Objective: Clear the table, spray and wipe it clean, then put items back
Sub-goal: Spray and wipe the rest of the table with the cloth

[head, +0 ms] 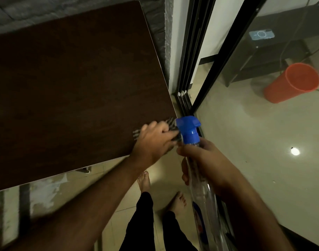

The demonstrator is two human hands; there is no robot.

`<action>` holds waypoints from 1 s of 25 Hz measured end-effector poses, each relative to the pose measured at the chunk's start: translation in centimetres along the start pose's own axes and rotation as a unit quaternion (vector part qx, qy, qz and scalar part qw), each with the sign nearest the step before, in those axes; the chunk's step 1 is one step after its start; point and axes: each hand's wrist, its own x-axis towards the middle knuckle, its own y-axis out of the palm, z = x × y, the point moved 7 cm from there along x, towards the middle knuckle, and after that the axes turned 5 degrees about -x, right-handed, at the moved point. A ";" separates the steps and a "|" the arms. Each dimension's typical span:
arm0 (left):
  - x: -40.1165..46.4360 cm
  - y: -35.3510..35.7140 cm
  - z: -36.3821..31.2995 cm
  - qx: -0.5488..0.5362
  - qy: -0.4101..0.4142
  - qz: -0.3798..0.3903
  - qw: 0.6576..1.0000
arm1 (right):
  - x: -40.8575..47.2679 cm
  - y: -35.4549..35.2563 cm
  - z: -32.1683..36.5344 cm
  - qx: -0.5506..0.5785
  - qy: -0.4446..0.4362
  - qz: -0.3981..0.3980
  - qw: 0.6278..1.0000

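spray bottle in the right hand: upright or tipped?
Tipped. The spray bottle leans forward in the right hand, blue nozzle toward the table corner. Fill level: cannot tell.

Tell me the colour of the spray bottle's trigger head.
Blue, on the spray bottle's trigger head; seen in the head view.
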 end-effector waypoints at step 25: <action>-6.9 -0.4 -0.9 -0.118 -0.070 0.124 0.983 | -2.3 2.6 7.2 -0.090 -0.145 -0.056 0.984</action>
